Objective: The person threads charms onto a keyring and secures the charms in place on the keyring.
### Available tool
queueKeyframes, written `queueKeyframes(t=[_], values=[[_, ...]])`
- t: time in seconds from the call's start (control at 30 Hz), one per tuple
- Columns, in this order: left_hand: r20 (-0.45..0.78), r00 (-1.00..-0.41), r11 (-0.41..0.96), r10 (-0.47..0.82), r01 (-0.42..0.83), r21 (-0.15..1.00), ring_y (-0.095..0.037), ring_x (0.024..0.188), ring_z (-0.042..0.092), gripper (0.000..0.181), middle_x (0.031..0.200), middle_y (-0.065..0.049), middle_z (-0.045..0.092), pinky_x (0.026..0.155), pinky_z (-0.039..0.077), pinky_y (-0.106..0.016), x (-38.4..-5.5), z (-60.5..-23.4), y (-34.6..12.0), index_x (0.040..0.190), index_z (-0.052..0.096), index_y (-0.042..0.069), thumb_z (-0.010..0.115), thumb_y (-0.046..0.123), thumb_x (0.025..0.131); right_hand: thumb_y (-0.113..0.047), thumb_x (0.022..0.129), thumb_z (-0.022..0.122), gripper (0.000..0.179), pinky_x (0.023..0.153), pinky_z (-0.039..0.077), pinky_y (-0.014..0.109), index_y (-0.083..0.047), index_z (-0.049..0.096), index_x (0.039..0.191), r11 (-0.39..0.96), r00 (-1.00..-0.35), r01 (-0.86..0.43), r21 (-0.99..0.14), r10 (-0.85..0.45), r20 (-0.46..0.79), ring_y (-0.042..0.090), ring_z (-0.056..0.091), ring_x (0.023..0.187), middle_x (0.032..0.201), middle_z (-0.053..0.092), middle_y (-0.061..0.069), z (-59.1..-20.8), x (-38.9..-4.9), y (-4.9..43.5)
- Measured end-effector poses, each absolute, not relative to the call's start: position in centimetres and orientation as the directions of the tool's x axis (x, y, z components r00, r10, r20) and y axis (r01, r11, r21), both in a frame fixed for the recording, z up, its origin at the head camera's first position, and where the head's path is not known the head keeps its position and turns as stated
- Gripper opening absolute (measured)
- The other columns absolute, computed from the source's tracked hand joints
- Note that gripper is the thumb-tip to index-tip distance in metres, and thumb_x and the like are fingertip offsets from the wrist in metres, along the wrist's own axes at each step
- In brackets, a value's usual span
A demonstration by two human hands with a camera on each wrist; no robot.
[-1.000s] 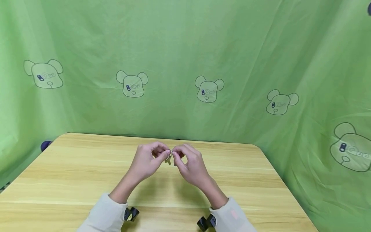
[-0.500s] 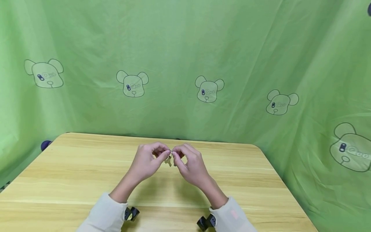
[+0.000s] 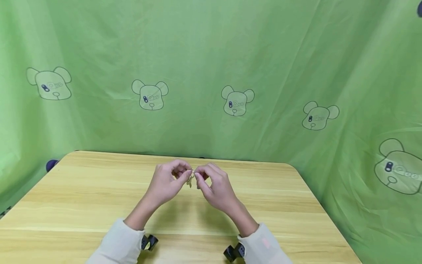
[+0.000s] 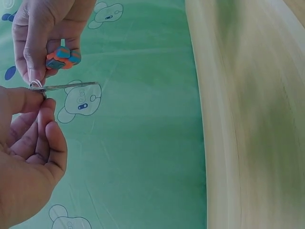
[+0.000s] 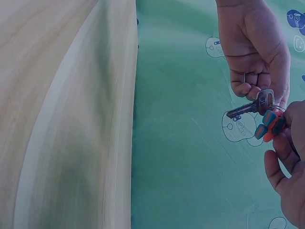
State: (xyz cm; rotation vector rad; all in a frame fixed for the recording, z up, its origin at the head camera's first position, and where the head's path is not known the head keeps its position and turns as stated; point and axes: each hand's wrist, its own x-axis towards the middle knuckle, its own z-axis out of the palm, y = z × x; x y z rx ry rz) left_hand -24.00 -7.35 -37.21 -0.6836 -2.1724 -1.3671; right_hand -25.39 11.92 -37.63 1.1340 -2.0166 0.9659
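Over the table, my two hands meet fingertip to fingertip at a small metal key ring [image 4: 36, 85]. My left hand [image 3: 167, 185] pinches the ring between thumb and forefinger, close beside the head of a key [image 5: 245, 110]. In the head view the key [image 3: 189, 182] hangs just below the left thumb. From the other side, my right hand [image 3: 215, 189] pinches the ring with thumb and forefinger. An orange and blue blocky charm [image 4: 63, 58] dangles by the right fingers, hidden from the head view. The fingertips partly cover the ring.
The light wooden table [image 3: 99, 205] lies beneath the hands. A green curtain [image 3: 197, 47] printed with bear heads stands behind and beside it. Black wrist cameras [image 3: 150, 242] sit at both sleeve cuffs.
The left fingertips have drawn slightly up and left, so the gap to the right fingertips is a little wider. The hanging key has swung and turned. The right hand has hardly moved.
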Motion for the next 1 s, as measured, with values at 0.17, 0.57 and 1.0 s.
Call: queueKeyframes(t=[0.17,0.57,1.0], values=[[0.628,-0.754,0.387,0.195,0.647,0.657,-0.007,0.064,0.062,0.004,0.076,0.005,0.071,0.059,0.055,-0.026,-23.98,-37.18,-7.47,0.092,0.074,0.005,0.073,0.008,0.095,0.003,0.095,0.067,0.007,0.066,0.056,0.027,-0.003,0.068,0.096,0.371,-0.441,-0.881,-0.292,-0.425,0.790,0.012,0.061,0.075,0.083,0.065,0.001,-37.64,-25.32,11.95],[0.638,-0.739,0.390,0.217,0.665,0.637,-0.006,0.064,0.064,0.004,0.078,0.003,0.074,0.059,0.056,-0.031,-23.96,-36.97,-7.58,0.091,0.075,0.006,0.072,0.004,0.094,0.001,0.095,0.067,0.006,0.068,0.054,0.021,-0.004,0.069,0.097,0.378,-0.436,-0.882,-0.281,-0.427,0.792,0.011,0.061,0.076,0.084,0.065,0.001,-37.63,-25.39,11.99],[0.633,-0.738,0.400,0.231,0.666,0.630,-0.006,0.065,0.062,0.004,0.076,0.006,0.071,0.062,0.056,-0.027,-23.94,-36.65,-8.10,0.091,0.075,0.006,0.072,0.006,0.095,0.003,0.095,0.067,0.007,0.067,0.055,0.025,-0.004,0.068,0.097,0.387,-0.417,-0.888,-0.248,-0.449,0.790,0.012,0.061,0.077,0.083,0.064,0.000,-37.42,-25.34,12.00]])
